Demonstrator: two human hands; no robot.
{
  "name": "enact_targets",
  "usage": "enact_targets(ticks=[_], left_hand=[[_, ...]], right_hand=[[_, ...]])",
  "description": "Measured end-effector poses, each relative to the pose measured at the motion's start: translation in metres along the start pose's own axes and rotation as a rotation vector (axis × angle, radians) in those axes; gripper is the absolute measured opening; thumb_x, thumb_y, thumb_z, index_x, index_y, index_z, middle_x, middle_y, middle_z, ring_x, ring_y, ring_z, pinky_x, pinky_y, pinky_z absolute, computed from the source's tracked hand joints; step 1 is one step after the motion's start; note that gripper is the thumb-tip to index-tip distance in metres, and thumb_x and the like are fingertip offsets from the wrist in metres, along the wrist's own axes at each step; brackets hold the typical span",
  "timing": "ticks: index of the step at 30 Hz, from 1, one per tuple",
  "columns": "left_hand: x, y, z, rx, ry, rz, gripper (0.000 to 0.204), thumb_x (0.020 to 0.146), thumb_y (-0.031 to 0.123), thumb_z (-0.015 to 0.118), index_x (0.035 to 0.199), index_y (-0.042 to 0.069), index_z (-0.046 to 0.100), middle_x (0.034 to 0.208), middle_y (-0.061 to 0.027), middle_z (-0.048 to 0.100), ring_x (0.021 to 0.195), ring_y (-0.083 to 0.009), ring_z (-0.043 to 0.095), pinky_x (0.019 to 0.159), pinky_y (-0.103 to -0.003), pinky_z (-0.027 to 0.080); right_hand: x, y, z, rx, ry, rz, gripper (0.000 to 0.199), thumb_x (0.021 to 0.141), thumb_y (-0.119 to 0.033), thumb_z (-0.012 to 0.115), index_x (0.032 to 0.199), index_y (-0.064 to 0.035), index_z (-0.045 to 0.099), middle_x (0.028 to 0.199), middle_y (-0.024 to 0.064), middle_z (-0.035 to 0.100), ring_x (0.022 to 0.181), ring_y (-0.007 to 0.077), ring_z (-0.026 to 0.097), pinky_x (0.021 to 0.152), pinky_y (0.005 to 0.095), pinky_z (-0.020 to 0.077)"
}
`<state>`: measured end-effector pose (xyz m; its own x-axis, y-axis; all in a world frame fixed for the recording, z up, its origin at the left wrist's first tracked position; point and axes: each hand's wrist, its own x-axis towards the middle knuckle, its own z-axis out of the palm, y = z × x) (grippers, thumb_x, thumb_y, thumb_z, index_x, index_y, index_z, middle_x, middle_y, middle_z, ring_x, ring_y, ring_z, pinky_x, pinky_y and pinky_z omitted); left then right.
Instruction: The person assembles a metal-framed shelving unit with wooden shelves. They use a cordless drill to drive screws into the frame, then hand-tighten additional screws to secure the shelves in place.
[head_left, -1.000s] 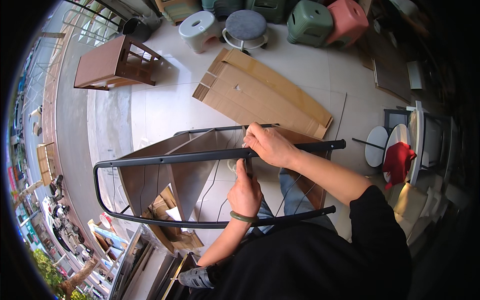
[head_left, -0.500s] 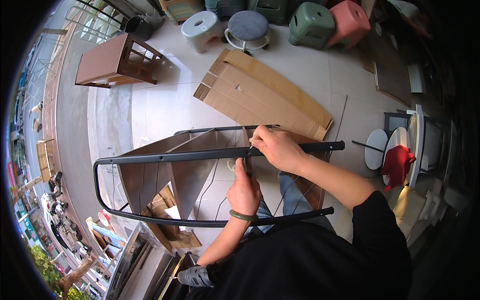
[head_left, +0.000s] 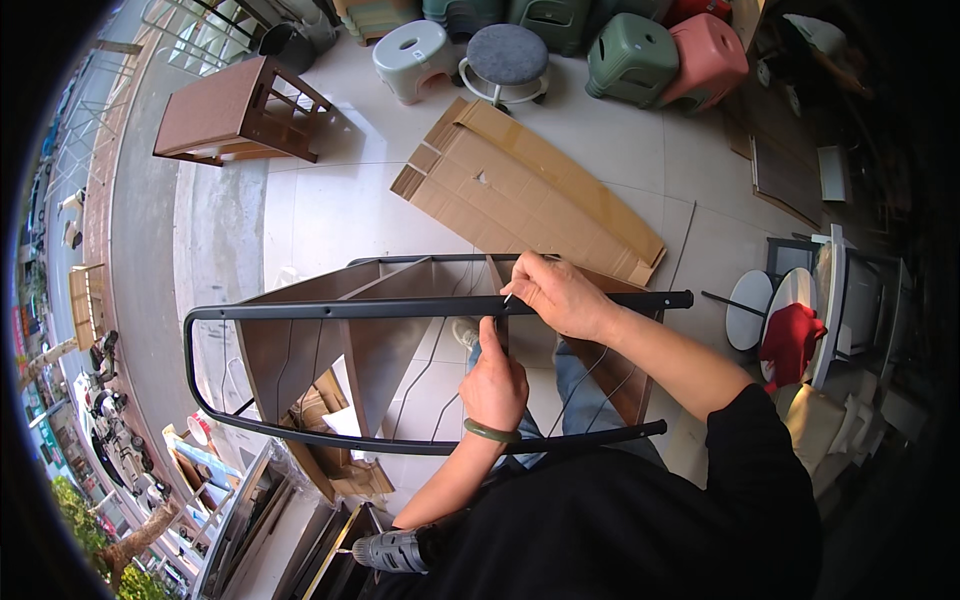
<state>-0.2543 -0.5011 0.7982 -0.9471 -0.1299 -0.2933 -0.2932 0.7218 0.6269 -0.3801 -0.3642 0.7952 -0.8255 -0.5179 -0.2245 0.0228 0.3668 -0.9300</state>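
Note:
A shelf rack lies on its side in front of me, with a bent black metal tube frame [head_left: 400,308] and brown boards [head_left: 383,360] set across it. My right hand [head_left: 565,297] is closed in a pinch at the upper tube. A small light-coloured screw or pin [head_left: 508,297] shows at its fingertips, against the tube. Just below, my left hand [head_left: 495,390] is closed around the edge of a shelf board, thumb pointing up toward the tube; its other fingers are partly hidden. Thin wavy black wires [head_left: 432,360] run between the tubes.
Flattened cardboard [head_left: 535,190] lies beyond the rack. Plastic stools [head_left: 632,60] and a round grey stool [head_left: 507,55] stand at the back. A brown wooden stand [head_left: 225,110] is at the far left. A power drill [head_left: 390,552] sits near my left side.
The whole view has shifted slightly. Both hands stay at the same spot on the rack, with the left hand a touch closer to the right fingertips.

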Motion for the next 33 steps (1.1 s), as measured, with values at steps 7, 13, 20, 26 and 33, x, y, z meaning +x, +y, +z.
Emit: enact_targets(ticks=[7, 13, 20, 26, 33], left_hand=[[0.001, 0.001, 0.000, 0.002, 0.010, 0.007, 0.065, 0.080, 0.001, 0.056, 0.141, -0.002, 0.034, 0.085, -0.0214, 0.068, 0.061, -0.0398, 0.064, 0.050, -0.048, 0.049], [0.000, 0.000, 0.001, 0.008, 0.024, 0.010, 0.065, 0.080, 0.001, 0.056, 0.141, -0.002, 0.034, 0.084, -0.0214, 0.067, 0.060, -0.0396, 0.063, 0.050, -0.048, 0.048], [0.000, 0.002, -0.001, 0.000, 0.025, 0.006, 0.064, 0.081, 0.002, 0.056, 0.141, -0.002, 0.035, 0.082, -0.0206, 0.067, 0.060, -0.0388, 0.064, 0.050, -0.047, 0.049], [0.001, 0.004, -0.002, 0.013, 0.021, -0.006, 0.063, 0.081, 0.004, 0.057, 0.140, -0.001, 0.036, 0.079, -0.0203, 0.067, 0.061, -0.0381, 0.064, 0.050, -0.046, 0.049], [0.000, 0.002, -0.001, 0.000, 0.024, -0.006, 0.066, 0.079, 0.002, 0.057, 0.141, -0.001, 0.036, 0.081, -0.0197, 0.068, 0.062, -0.0380, 0.065, 0.051, -0.046, 0.050]], right_hand=[[-0.002, -0.006, -0.002, -0.114, -0.023, -0.003, 0.019, 0.097, -0.016, 0.058, 0.095, -0.0003, 0.048, 0.081, 0.0211, 0.065, 0.080, 0.0416, 0.065, 0.067, 0.0447, 0.0499], [-0.007, -0.009, 0.001, -0.266, -0.006, -0.155, 0.018, 0.095, -0.015, 0.060, 0.093, -0.0029, 0.047, 0.077, 0.0177, 0.066, 0.076, 0.0406, 0.065, 0.063, 0.0466, 0.0504], [-0.011, -0.020, 0.005, -0.754, 0.049, -0.512, 0.013, 0.081, -0.011, 0.064, 0.085, -0.0058, 0.053, 0.089, 0.0109, 0.067, 0.071, 0.0225, 0.066, 0.066, 0.0336, 0.0509], [-0.010, -0.028, 0.004, -0.921, 0.024, -0.600, 0.013, 0.074, -0.009, 0.067, 0.080, -0.0036, 0.057, 0.102, 0.0188, 0.068, 0.072, 0.0217, 0.066, 0.070, 0.0320, 0.0516], [-0.008, -0.023, 0.005, -0.982, 0.049, -0.691, 0.011, 0.074, -0.012, 0.064, 0.079, -0.0055, 0.056, 0.089, 0.0120, 0.063, 0.066, 0.0172, 0.061, 0.065, 0.0292, 0.0468]])
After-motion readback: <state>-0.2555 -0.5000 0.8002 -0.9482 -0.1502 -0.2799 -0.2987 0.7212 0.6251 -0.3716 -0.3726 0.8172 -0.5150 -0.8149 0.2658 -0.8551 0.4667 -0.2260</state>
